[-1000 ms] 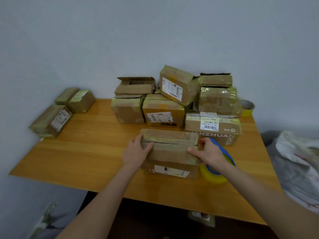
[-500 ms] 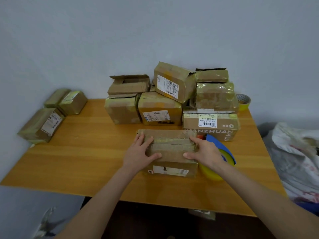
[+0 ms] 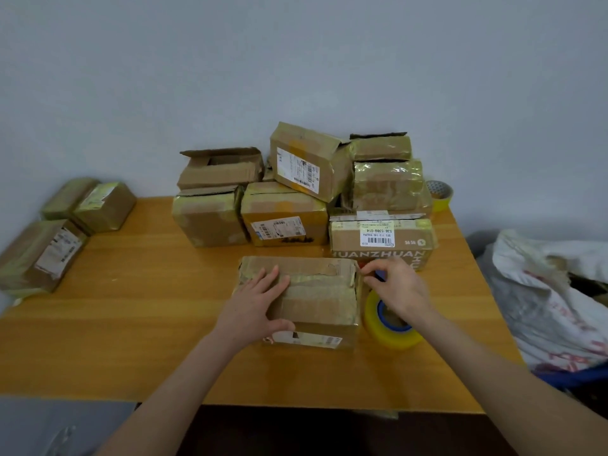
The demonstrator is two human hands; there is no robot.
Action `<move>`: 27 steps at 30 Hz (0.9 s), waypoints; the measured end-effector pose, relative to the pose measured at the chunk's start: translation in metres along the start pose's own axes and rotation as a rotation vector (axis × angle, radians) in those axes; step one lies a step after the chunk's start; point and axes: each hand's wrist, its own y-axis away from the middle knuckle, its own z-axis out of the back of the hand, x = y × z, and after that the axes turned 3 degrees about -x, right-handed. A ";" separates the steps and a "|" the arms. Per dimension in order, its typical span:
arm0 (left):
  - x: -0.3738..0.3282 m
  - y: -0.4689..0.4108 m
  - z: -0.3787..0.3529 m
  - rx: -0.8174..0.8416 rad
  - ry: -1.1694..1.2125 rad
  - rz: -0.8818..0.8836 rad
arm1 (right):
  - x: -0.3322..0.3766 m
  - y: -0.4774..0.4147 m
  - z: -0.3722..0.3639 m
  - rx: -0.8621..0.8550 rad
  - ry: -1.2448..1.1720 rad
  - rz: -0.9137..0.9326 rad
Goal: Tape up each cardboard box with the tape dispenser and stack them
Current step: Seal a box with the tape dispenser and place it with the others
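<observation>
A brown cardboard box (image 3: 316,301) with a white label on its near side is set near the middle of the orange wooden tabletop (image 3: 131,307), in front of a pile of taped brown boxes (image 3: 286,218). The left hand (image 3: 260,301) is laid flat on its top, fingers (image 3: 273,277) straight and slightly apart, thumb on the near face. The right hand (image 3: 398,287) is curled round the blue tape dispenser (image 3: 391,327) with a yellow roll, just beside the box's right end.
</observation>
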 end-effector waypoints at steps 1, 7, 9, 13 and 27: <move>0.000 0.001 -0.001 -0.010 0.011 0.009 | 0.001 -0.003 -0.006 -0.079 -0.010 -0.010; 0.006 0.003 0.000 -0.032 0.041 0.027 | -0.059 -0.014 -0.013 0.173 0.210 -0.422; 0.006 0.003 -0.002 -0.029 0.044 0.012 | -0.074 -0.012 -0.016 0.348 0.114 -0.518; 0.014 0.002 -0.001 0.004 0.055 -0.008 | -0.083 -0.016 -0.014 0.324 0.063 -0.514; 0.016 0.008 -0.001 0.000 -0.018 0.060 | -0.043 0.007 0.003 0.347 -0.117 -0.305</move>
